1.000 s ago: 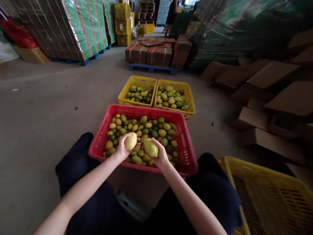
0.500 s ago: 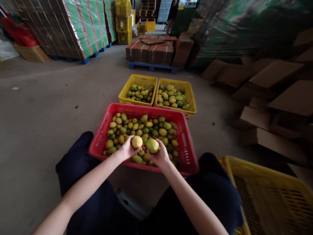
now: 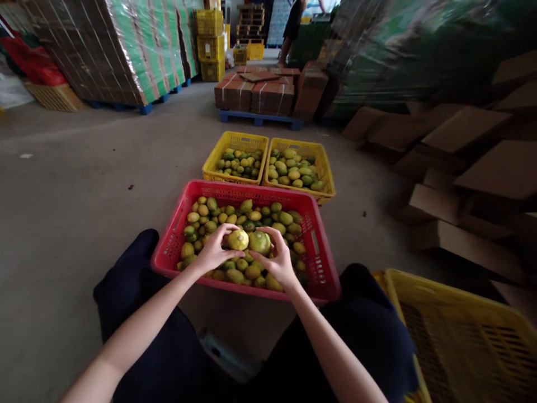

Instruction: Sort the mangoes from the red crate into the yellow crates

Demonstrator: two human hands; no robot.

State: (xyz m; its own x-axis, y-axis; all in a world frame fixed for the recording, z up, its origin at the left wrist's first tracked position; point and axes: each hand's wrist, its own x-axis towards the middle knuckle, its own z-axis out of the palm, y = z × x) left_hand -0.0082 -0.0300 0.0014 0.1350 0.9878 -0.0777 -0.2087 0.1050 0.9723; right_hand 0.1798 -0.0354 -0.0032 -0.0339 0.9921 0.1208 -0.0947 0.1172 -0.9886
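My left hand is closed round a yellow lemon, thumb below and fingers above. In my right hand is a larger, greener lemon, gripped the same way. The two fruits are side by side, close together, with their ends turned up toward me. Both hands are over a red crate that holds many yellow and green lemons. Part of the fruit underneath is hidden by my hands.
Beyond the red crate stand two yellow crates of lemons. Another yellow crate is by my right knee. Cardboard boxes lie on the right. Farther back are a blue pallet with flat cartons, wrapped stacks and a person.
Both hands have turned the lemons so their ends face up, with fingers now over the tops. The fruits have come closer together. The far person has shifted slightly.
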